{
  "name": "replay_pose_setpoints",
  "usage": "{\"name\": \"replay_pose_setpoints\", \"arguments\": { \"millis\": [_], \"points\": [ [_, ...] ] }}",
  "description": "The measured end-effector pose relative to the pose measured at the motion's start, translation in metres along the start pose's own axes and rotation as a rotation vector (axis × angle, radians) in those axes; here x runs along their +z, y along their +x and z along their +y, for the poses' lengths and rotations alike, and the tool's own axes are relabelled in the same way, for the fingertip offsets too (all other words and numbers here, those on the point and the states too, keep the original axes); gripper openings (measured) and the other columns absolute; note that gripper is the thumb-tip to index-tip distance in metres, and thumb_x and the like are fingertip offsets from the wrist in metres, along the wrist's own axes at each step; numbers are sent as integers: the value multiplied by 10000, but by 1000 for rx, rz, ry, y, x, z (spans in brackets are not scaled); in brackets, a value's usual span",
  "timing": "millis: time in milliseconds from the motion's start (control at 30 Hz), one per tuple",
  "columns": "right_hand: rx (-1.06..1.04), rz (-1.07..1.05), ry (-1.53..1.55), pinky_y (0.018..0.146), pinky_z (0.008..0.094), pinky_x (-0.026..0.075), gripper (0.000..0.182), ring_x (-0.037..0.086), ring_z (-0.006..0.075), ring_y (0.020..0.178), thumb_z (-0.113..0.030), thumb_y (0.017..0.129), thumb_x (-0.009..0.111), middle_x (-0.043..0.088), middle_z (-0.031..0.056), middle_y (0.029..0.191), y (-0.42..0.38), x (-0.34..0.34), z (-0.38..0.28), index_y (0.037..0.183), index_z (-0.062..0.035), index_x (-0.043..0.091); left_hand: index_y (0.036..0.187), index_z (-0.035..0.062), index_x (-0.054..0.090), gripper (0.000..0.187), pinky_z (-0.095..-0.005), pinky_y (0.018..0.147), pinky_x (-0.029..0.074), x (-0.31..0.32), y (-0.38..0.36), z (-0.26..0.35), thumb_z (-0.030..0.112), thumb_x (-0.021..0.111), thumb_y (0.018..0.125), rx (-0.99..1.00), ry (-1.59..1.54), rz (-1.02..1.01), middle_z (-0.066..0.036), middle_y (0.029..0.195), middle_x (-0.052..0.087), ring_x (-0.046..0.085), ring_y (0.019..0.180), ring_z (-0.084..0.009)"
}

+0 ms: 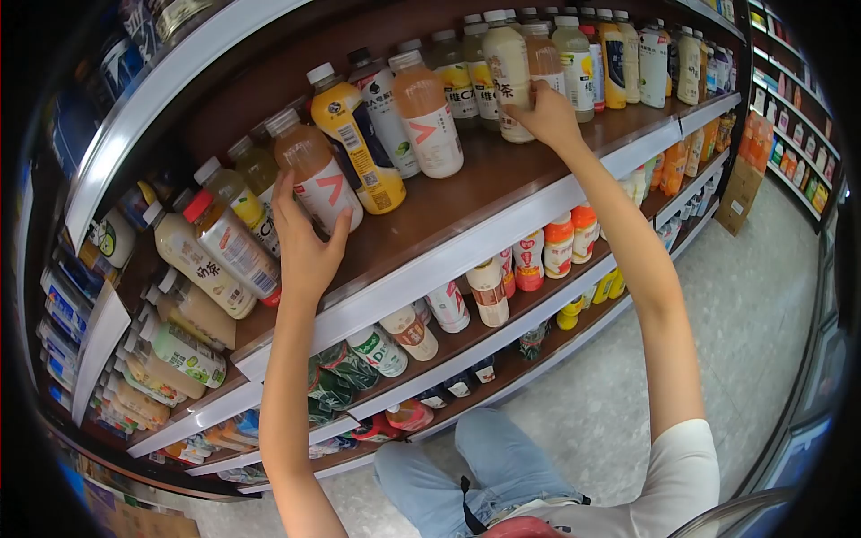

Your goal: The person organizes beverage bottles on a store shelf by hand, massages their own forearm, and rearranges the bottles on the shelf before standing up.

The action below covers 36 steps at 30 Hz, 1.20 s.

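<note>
Two hands are reaching up to the same wooden shelf [466, 193], and both of them are yours. Nearest to you, your left hand [305, 247] is pressing its palm against the lower front of a peach drink bottle [316, 170] with a white cap and a white label bearing a red mark. Your left fingers [285, 199] are spreading up its left side while the thumb is hooking round its right side, so they are cupping the bottle loosely rather than closing fully on it. That bottle is standing near the shelf's front edge, leaning a little. Just left of those fingers, a red-capped bottle [235, 247] and a pale milk tea bottle [193, 260] are leaning in a row. Just right of them, a yellow juice bottle [357, 139] is standing, with a second peach bottle [427, 112] beyond it.

Farther along, your right hand [549, 117] is resting at the base of a cream-coloured bottle [508, 67] with dark characters on it. Your right fingers [525, 115] are curling against its lower right side, touching it; you cannot tell whether they are truly gripping it. Beyond these fingers, a line of yellow and white bottles [628, 63] is running toward the aisle's far end.
</note>
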State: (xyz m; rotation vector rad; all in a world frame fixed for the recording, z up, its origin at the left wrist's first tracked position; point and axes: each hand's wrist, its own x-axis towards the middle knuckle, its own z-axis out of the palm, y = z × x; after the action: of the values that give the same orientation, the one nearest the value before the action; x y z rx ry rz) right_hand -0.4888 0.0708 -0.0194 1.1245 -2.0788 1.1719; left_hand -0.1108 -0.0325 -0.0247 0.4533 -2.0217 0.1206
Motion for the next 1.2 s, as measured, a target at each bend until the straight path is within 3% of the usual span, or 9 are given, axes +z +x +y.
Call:
{"name": "replay_pose_setpoints", "arguments": {
  "millis": [300,433,533,667,767,867,967,1100,1200],
  "points": [
    [-166,-222,68,768,406,522,749,652,366,894,-548,605,794,663,219,942,13,25,-48,1044,21,582,1401,-31,250,812,-467,1082,291,2,3,6,187,732,784,-22,2,-41,-287,1433,272,311,1319,-425],
    [-195,-153,-138,704,417,536,614,665,359,816,-582,672,741,668,203,869,23,35,-63,881,-14,640,1416,-16,239,811,-461,1062,333,0,0,10,187,725,800,-38,45,-67,-257,1447,263,317,1325,-392],
    [-113,-145,-85,702,416,546,525,673,313,876,-498,713,749,680,160,911,19,26,-66,919,-24,656,1423,-8,233,800,-456,1055,350,-1,2,9,181,714,812,-29,76,-65,-223,1456,263,335,1320,-361],
    [-200,393,180,695,450,533,438,652,365,804,-380,793,699,643,179,867,41,29,-39,939,22,607,1410,-18,245,807,-462,1076,310,-2,1,11,179,727,793,-82,45,-82,-266,1450,261,289,1346,-410],
    [-176,479,145,725,453,524,576,635,410,829,-350,763,740,636,232,925,43,42,-26,1104,66,532,1401,-8,271,781,-460,1077,308,-3,0,12,160,725,787,-55,85,-69,-259,1443,279,301,1336,-412],
    [-99,285,37,769,458,519,735,624,424,892,-312,754,746,625,263,975,36,39,-32,1268,73,389,1362,17,342,700,-450,1070,315,-6,1,19,134,716,782,-38,115,-36,-244,1435,301,321,1320,-409],
    [31,126,99,782,465,518,777,625,427,907,-283,740,758,623,290,979,35,42,-32,1298,71,350,1295,39,421,593,-436,1043,342,-8,4,29,107,706,779,42,172,8,-222,1398,362,372,1282,-392],
    [13,96,128,785,464,520,722,630,424,915,-240,742,745,620,300,1004,37,31,-28,1280,62,371,1222,40,480,494,-413,957,418,-13,8,33,97,698,782,196,211,-55,-199,1295,472,475,1181,-360],
    [44,45,156,777,450,531,649,643,410,902,-217,738,740,610,305,1044,36,23,-31,1226,54,408,1219,24,475,493,-395,874,469,1,9,48,115,701,790,70,-19,-91,-204,1215,520,533,1093,-343]
  ]
}}
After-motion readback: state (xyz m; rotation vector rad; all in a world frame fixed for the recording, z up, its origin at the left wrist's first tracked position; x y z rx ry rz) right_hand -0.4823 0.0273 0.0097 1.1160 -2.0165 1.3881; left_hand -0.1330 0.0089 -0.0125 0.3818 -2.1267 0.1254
